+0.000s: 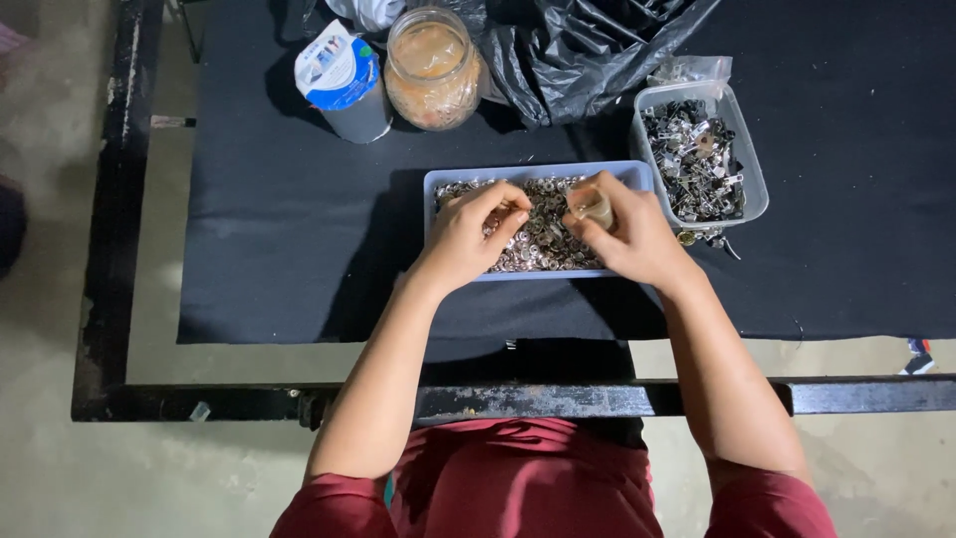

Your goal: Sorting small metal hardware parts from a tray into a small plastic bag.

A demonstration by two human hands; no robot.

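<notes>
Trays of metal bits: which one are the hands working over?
The blue tray of small rings, under both hands; the clear tray of darker parts sits untouched to its right.

both bare forearms stretched forward — left hand [476,231] fingers curled down, right hand [625,231] pinched closed

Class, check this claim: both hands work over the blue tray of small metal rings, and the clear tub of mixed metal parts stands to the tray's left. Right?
Not quite. The head view shows the clear tub to the right of the blue tray, not left. Both the left hand and the right hand are over it.
</notes>
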